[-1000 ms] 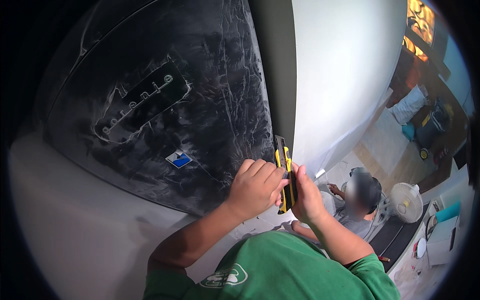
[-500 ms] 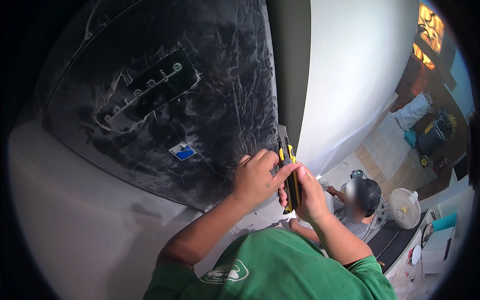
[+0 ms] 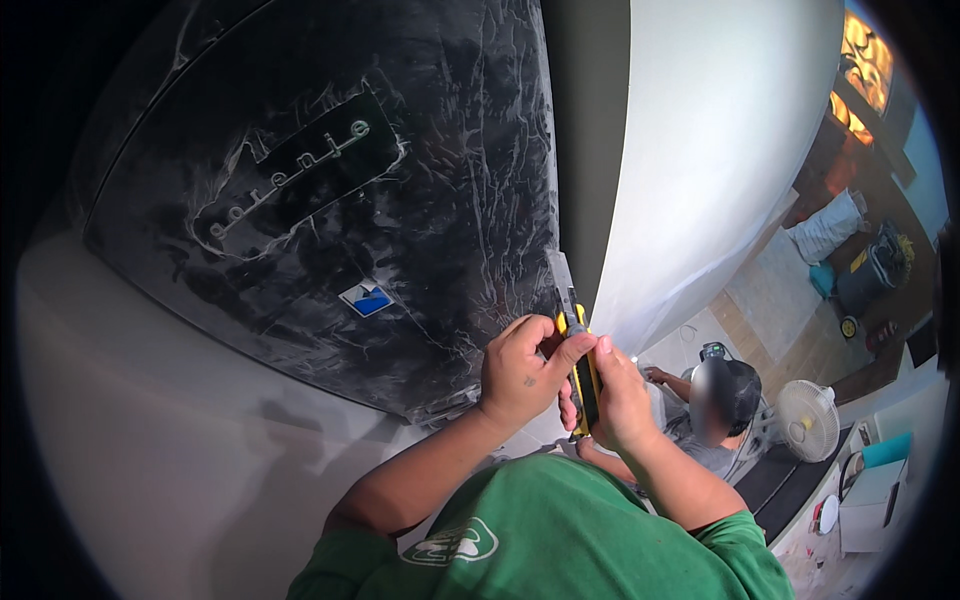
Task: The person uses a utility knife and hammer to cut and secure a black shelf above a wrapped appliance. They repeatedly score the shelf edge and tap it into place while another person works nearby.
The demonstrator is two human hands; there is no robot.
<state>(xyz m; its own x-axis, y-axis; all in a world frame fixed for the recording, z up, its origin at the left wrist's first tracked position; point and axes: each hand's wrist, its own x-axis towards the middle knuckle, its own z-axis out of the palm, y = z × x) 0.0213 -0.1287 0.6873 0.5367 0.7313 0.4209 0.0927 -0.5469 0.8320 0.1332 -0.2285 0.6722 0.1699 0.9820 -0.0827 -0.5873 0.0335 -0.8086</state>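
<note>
A yellow-and-black utility knife [image 3: 587,388] is held between my two hands, its blade [image 3: 560,275] extended toward the black panel. My right hand [image 3: 625,400] is wrapped round the handle. My left hand [image 3: 520,370] grips the front of the knife, thumb on the slider area and fingers curled. The dusty black appliance panel [image 3: 430,190], covered in wrinkled clear film, stands before me. It carries a raised metal-letter badge [image 3: 295,175] and a small blue-and-white sticker [image 3: 367,299]. The blade tip lies close to the panel's right edge; contact cannot be made out.
To the panel's right are a dark grey strip [image 3: 590,120] and a curved white surface [image 3: 720,120]. Another person [image 3: 715,410] is low at my right, near a white fan [image 3: 808,420]. Farther off stand a dark wheeled bin [image 3: 870,275] and a white sack [image 3: 830,225].
The knife and both hands have shifted slightly down, away from the panel. More of the blade shows. My left hand has moved a little to the right.
</note>
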